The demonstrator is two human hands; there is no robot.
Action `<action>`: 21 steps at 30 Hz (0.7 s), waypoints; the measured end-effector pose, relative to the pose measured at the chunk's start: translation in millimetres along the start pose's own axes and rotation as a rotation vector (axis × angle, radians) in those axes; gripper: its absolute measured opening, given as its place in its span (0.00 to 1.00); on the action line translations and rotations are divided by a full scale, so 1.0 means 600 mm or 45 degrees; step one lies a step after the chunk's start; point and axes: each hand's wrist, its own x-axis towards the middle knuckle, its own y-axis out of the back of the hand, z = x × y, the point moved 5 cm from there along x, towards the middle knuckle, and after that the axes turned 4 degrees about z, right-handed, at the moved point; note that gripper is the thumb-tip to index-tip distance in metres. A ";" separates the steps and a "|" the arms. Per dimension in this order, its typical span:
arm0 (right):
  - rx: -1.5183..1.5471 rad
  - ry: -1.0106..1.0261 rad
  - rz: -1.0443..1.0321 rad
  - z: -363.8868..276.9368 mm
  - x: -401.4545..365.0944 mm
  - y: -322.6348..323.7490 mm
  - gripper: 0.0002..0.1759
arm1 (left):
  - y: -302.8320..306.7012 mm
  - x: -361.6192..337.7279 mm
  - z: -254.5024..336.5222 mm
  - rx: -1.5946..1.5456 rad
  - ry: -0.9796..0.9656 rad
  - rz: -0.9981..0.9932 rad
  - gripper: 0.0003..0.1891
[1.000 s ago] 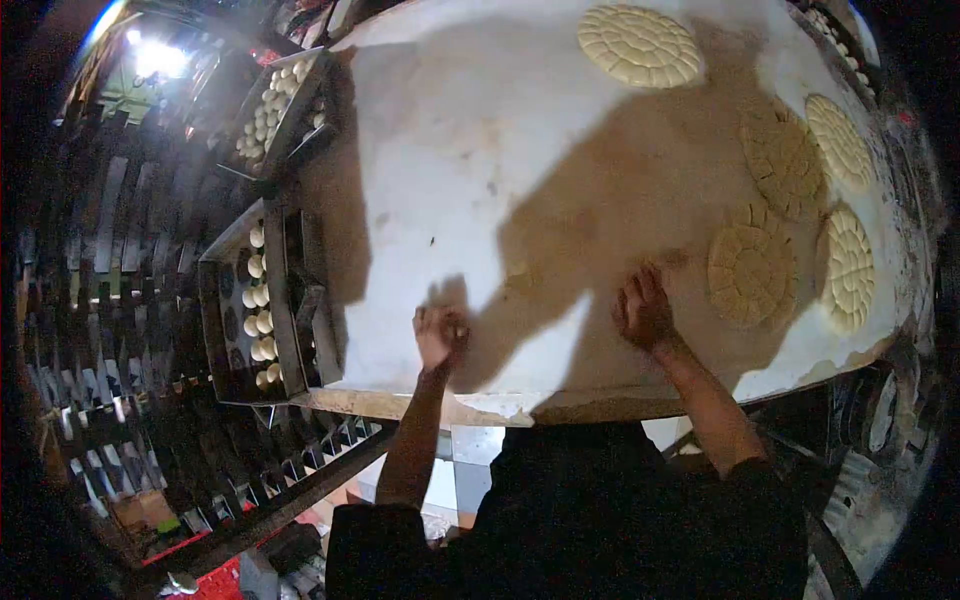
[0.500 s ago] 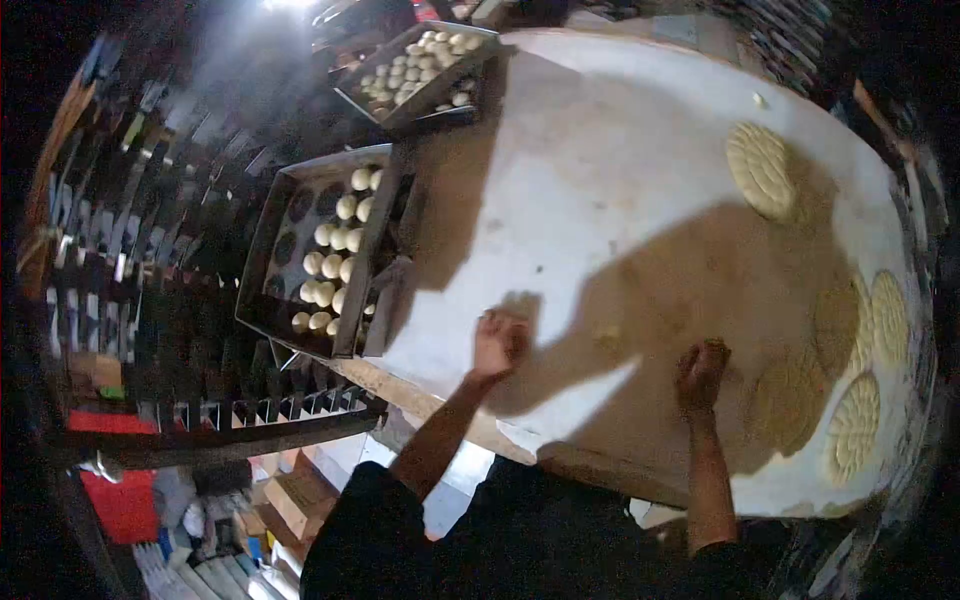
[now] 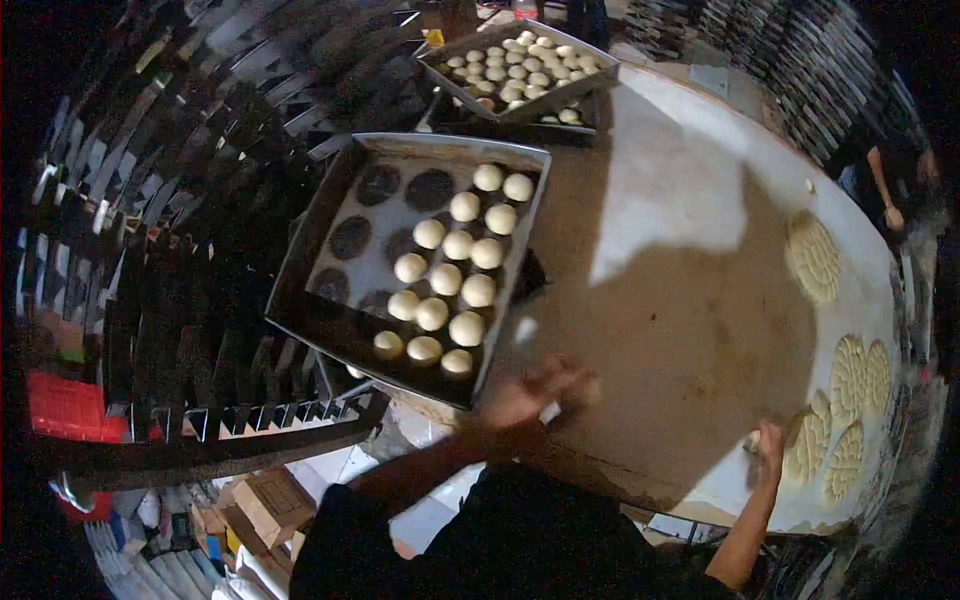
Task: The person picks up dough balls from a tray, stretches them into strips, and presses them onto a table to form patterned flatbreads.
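Observation:
My left hand (image 3: 535, 396) is smeared by motion just off the near right corner of a metal tray (image 3: 330, 345); its fingers cannot be made out clearly. In the tray sit several round dough balls (image 3: 457, 245), filling mostly its right part. At the right of the table my right hand (image 3: 769, 442) is closed, with a small pale bit at its fingers that I cannot make out. Just right of that hand lies a flat patterned dough round (image 3: 808, 448). More patterned dough rounds (image 3: 848, 378) lie beside it, and a separate dough round (image 3: 813, 257) lies farther back.
Beyond the near tray, a second metal tray (image 3: 590, 78) holds many dough balls. The pale tabletop (image 3: 690, 190) has a curved right edge and is partly in shadow. Another person's hand (image 3: 893, 217) hangs past that edge. A cardboard box (image 3: 272, 507) sits below at left.
The view has swung left and nearer the tray. My left hand has moved from over the table towards the tray. My right hand has shifted right, beside the patterned dough rounds.

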 end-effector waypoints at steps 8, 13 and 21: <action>0.346 1.542 -0.039 -0.851 -0.273 -0.315 0.22 | 0.394 0.185 -0.421 0.970 0.487 0.269 0.29; 0.219 2.086 -0.179 -1.141 -0.347 -0.524 0.18 | 0.391 0.151 -0.404 0.913 0.436 0.421 0.45; 0.213 1.903 0.299 -0.926 -0.281 -0.380 0.10 | 0.264 0.093 0.060 0.316 0.075 0.708 0.25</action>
